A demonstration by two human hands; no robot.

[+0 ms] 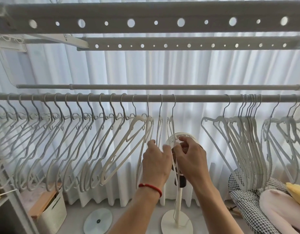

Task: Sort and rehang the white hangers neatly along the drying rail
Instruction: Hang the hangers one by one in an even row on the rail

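A grey drying rail (196,98) runs across the view. Several white hangers (64,149) hang evenly spaced along its left half, and a tight bunch of hangers (247,142) hangs at the right. Near the middle, two white hangers (170,127) hang edge-on, close together. My left hand (154,159), with a red cord at the wrist, holds the lower part of the left one. My right hand (189,157) pinches the lower arm of the right one. Both hands are close together below the rail.
A white standing fan (179,200) stands right behind my hands, its round base on the floor. A second round base (97,220) lies to its left. White curtains hang behind. A box (53,211) sits lower left; patterned cushions (247,205) sit lower right. Perforated bars (146,22) run overhead.
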